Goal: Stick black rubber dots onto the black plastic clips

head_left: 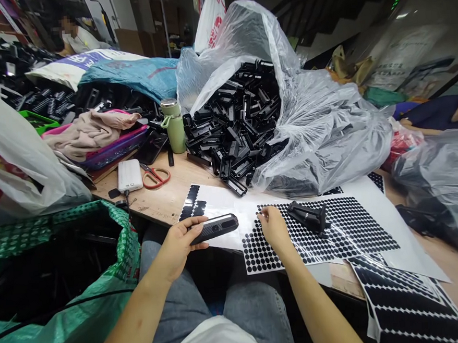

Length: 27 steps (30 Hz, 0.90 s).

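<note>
My desk [148, 202] spans the scene, and on its far side the clear bag [328, 128] gapes with parts [229, 127] heaped at its mouth — plenty left, I'd judge. Near left, beside the desk, the green sack [86, 314] holds dark things I can't make out, so I can't count what is done. The dot sheet [335, 237] lies near right: its left edge is stepped and partly bare, while rows stay full to the right, so most of it looks unused. At the near right corner, the striped sheets [410, 300] seem well stocked too. The left sheet [217, 194] is mostly white, with a few black patches remaining. A black bracket [308, 217] rests on the dot sheet.

One piece [219, 226] is in hand, just in front of the left sheet: my left fingers [187, 223] close around its left end, its patterned face up. My right fingers [264, 217] are bunched at the dot sheet's far left corner, tips close together — whether they grip one of the dots [254, 260], I can't tell.
</note>
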Available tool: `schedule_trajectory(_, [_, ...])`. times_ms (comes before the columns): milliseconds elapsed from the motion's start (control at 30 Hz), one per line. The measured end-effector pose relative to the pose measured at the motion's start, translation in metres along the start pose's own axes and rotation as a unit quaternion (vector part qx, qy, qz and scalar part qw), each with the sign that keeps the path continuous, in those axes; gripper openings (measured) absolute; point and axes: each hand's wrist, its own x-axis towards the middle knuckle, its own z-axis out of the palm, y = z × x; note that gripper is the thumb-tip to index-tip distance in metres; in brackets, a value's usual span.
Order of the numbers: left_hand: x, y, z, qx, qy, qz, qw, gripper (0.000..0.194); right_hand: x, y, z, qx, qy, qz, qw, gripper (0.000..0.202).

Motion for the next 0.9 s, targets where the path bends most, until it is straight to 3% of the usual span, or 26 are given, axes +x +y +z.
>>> schedule_trajectory(33, [0.002,-0.001,0.001,0.0,0.004,-0.002,1.0,0.027,0.006,0.009,0.001,-0.013,-0.029,0.0,1.0,0.0])
schedule_trajectory(100, [0.005,-0.002,0.003,-0.002,0.002,-0.011,1.0,0.027,0.015,0.02,0.004,-0.015,-0.066,-0.004,0.998,0.008])
schedule_trajectory(233, [0.009,-0.004,0.007,-0.007,-0.005,-0.022,1.0,0.027,0.019,0.021,0.002,-0.008,-0.112,-0.014,0.994,0.011])
schedule_trajectory(367, [0.011,-0.005,0.01,-0.017,0.004,-0.028,0.999,0.026,0.009,-0.001,-0.013,0.023,-0.125,-0.008,0.992,0.012])
schedule_trajectory(467, [0.012,-0.006,0.013,-0.023,0.002,-0.03,0.999,0.025,-0.009,-0.033,-0.018,0.15,-0.143,-0.013,0.978,0.015])
schedule_trajectory(533, [0.012,-0.007,0.016,-0.026,-0.004,-0.033,0.999,0.024,-0.022,-0.056,-0.014,0.213,-0.149,-0.036,0.965,0.013])
schedule_trajectory(633, [0.012,-0.008,0.018,-0.03,-0.014,-0.027,0.999,0.026,-0.033,-0.078,-0.002,0.22,-0.124,-0.057,0.966,0.012])
schedule_trajectory(900, [0.008,-0.011,0.018,-0.033,-0.015,-0.004,0.999,0.03,-0.035,-0.082,0.01,0.196,-0.108,-0.046,0.974,0.011])
